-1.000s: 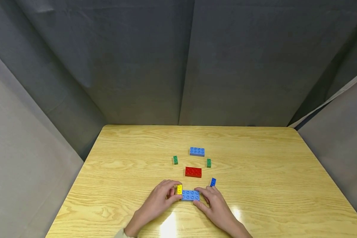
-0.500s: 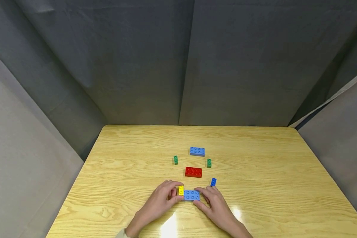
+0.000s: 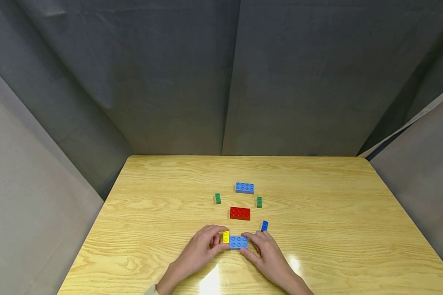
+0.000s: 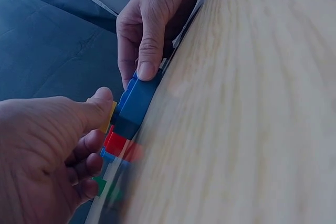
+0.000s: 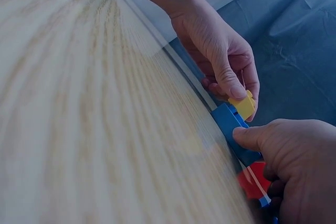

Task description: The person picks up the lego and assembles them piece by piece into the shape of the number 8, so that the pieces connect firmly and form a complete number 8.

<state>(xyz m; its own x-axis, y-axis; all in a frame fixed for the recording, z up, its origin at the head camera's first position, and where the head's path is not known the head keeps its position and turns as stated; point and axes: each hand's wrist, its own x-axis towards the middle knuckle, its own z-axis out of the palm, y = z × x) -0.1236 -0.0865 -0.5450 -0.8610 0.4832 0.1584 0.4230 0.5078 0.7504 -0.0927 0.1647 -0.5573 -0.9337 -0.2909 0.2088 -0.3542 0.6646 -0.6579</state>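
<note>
Fingers (image 3: 218,228) of your left hand (image 3: 202,248) pinch a yellow brick (image 3: 226,237); your right hand (image 3: 268,255) grips the blue brick (image 3: 238,242) beneath. Press evenly (squared up first).

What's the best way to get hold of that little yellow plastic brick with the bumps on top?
Probably pinch the narrow yellow plastic brick by its two short ends, coming from the left, as the left hand does. It runs lengthwise away from the person, studs up, over the left end of a larger blue plastic brick, whose right end the right hand grips.
</note>
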